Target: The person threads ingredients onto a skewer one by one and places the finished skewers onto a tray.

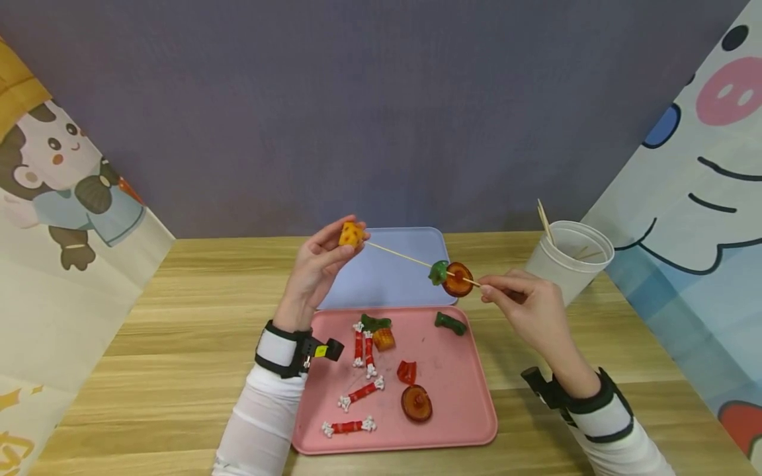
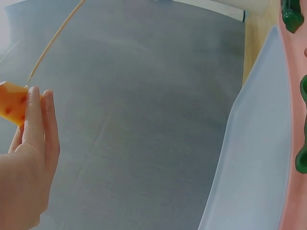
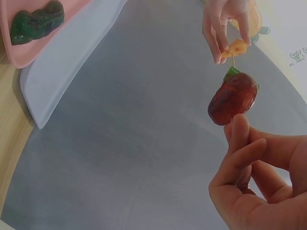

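Between thumb and fingers, my left hand [image 1: 318, 264] pinches a yellow chunk of toy food with brown spots [image 1: 351, 234]. My right hand [image 1: 530, 307] pinches one end of a thin bamboo skewer [image 1: 399, 254], raised over the trays. Threaded on it near the right fingers are a brown toy mushroom slice [image 1: 458, 279] and a green toy pepper piece [image 1: 438, 272]. The skewer's far tip meets the yellow chunk, seen close up in the left wrist view as a spotted chunk [image 2: 13, 104]. In the right wrist view the mushroom [image 3: 233, 99] hides part of the pepper.
Below lies a pink tray [image 1: 446, 430] holding several red-and-white pieces, green pieces, a corn chunk [image 1: 383, 339], a red piece [image 1: 407, 372] and another mushroom slice [image 1: 416, 404]. A blue tray [image 1: 393, 291] sits behind it. At right stands a white bucket [image 1: 556, 264] with skewers.
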The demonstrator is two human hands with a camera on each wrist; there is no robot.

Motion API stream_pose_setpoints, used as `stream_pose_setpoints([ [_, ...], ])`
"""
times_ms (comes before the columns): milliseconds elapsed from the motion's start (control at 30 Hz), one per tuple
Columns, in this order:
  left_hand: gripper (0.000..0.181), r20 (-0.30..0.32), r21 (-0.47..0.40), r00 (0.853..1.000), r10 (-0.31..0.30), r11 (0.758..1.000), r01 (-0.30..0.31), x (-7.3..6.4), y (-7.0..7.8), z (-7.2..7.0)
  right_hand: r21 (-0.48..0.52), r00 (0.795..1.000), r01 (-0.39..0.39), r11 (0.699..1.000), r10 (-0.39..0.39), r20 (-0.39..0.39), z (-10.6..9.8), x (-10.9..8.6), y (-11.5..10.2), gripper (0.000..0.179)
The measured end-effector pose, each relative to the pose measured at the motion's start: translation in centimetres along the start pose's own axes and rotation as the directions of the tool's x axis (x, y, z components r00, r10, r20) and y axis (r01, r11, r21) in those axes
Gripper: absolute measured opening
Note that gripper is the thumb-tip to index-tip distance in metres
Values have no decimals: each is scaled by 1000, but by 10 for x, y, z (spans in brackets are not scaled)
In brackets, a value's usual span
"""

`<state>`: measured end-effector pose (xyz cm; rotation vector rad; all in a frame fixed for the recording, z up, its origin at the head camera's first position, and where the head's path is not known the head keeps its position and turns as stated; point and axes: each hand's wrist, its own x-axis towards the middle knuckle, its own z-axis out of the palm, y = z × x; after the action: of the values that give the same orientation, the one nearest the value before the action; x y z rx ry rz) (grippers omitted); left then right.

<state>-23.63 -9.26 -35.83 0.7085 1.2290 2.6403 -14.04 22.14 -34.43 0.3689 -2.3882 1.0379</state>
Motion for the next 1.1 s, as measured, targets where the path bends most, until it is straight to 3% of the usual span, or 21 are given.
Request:
stream_pose_setpoints([
  [1100,48,-30,20,999,-28,999,29,2,-12,2,-5,1000,-25,1000,25,6,2,1,2,13],
])
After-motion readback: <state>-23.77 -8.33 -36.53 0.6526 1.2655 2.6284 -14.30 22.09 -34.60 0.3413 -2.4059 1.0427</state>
